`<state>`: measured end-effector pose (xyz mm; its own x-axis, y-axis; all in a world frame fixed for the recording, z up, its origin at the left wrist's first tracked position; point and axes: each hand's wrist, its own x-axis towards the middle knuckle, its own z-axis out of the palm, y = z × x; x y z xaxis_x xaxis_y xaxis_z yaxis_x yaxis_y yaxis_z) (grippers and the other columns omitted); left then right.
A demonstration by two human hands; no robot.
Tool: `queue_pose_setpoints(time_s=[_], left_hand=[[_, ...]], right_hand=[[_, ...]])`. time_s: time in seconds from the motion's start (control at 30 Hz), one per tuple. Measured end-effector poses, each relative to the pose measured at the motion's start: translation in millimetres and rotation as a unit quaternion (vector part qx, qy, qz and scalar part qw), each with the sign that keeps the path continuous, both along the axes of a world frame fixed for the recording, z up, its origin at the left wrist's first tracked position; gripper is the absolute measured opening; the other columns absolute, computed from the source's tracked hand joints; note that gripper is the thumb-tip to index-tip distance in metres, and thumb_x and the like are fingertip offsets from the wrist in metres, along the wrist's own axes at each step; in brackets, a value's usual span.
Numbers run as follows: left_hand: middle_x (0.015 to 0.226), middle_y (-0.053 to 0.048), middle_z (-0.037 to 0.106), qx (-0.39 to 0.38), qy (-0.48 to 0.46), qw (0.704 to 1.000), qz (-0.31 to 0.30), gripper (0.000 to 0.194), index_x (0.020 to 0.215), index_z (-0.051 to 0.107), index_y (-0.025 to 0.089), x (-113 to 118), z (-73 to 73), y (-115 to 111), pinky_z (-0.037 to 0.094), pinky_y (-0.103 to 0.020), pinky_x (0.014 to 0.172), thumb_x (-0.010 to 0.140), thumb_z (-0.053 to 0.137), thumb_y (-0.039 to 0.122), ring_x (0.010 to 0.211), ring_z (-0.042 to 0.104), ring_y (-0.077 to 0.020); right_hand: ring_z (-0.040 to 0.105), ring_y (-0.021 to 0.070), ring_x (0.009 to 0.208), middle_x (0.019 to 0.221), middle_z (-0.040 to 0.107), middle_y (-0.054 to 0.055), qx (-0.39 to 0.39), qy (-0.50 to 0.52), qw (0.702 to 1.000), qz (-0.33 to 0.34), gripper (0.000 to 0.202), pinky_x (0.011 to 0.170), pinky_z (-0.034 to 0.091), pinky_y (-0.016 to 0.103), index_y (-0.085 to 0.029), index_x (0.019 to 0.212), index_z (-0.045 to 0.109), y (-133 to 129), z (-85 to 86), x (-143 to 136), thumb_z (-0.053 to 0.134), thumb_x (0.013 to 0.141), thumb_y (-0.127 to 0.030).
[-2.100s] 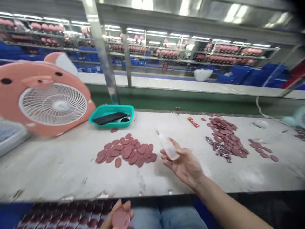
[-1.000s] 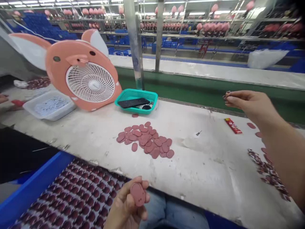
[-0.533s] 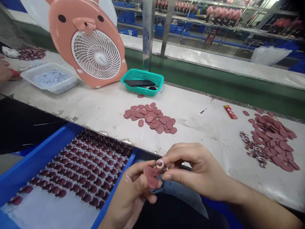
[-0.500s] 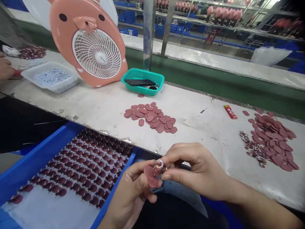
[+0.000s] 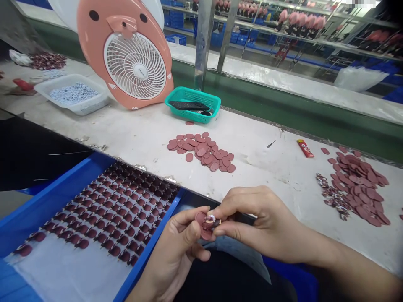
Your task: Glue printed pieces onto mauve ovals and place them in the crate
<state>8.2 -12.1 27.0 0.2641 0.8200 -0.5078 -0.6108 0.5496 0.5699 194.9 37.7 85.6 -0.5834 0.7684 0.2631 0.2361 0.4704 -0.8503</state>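
Note:
Between the fingertips of my left hand (image 5: 179,247) is a dark-pink oval disc (image 5: 201,219), tilted over the table's front edge. My right hand (image 5: 261,226) pinches a small figure piece (image 5: 213,222) with white and brown parts against that disc. Just beyond the hands, a loose pile of pink oval discs (image 5: 204,152) lies on the white table. To the right are a second, taller disc pile (image 5: 359,184) and a heap of small patterned pieces (image 5: 333,199).
A blue crate (image 5: 47,201) at lower left holds rows of finished-looking dark-red pieces. Behind stand a pink fan (image 5: 91,54), a green basket (image 5: 192,117) and a white tray (image 5: 85,110). A red packet (image 5: 304,149) and a small blade-like tool (image 5: 271,144) lie behind the right hand.
The view has shifted slightly. The disc and small piece have been turned a little in my fingers and sit closer together. The other person's hand at far left has mostly gone from view.

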Motion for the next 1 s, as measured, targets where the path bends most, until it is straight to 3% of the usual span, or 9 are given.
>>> queue_pose_setpoints(time_s=[0.2,0.63,1.0], left_hand=[[0.07,-0.002,0.072,-0.025,-0.02,0.999,0.001,0.036,0.09,0.082,0.019,1.1,-1.5,-0.4,0.051,-0.011,0.045,0.064,0.092,0.042,0.063,0.067,-0.0105],[0.073,-0.002,0.073,-0.046,-0.016,0.999,-0.011,0.042,0.095,0.081,0.018,-0.4,-1.8,2.5,0.05,-0.012,0.043,0.064,0.091,0.044,0.065,0.068,-0.0115],[0.072,-0.001,0.074,-0.052,-0.038,0.998,0.004,0.035,0.089,0.082,0.019,3.3,1.1,1.6,0.052,-0.011,0.046,0.062,0.094,0.038,0.061,0.067,-0.0085]], right_hand=[[0.07,0.0087,0.067,0.078,0.077,0.002,-0.046,0.012,0.999,-0.004,0.004,0.063,0.052,0.015,-0.015,0.09,0.076,3.4,-2.7,-2.1,0.075,0.089,-0.019],[0.071,0.0109,0.072,0.083,0.078,0.0,-0.028,-0.009,0.999,0.024,0.006,0.067,0.054,0.019,-0.02,0.093,0.075,9.2,-3.1,0.9,0.073,0.089,-0.016],[0.072,0.0119,0.073,0.084,0.078,0.001,0.014,-0.028,0.999,0.043,0.009,0.067,0.054,0.02,-0.021,0.096,0.073,8.8,3.4,-0.7,0.072,0.09,-0.014]])
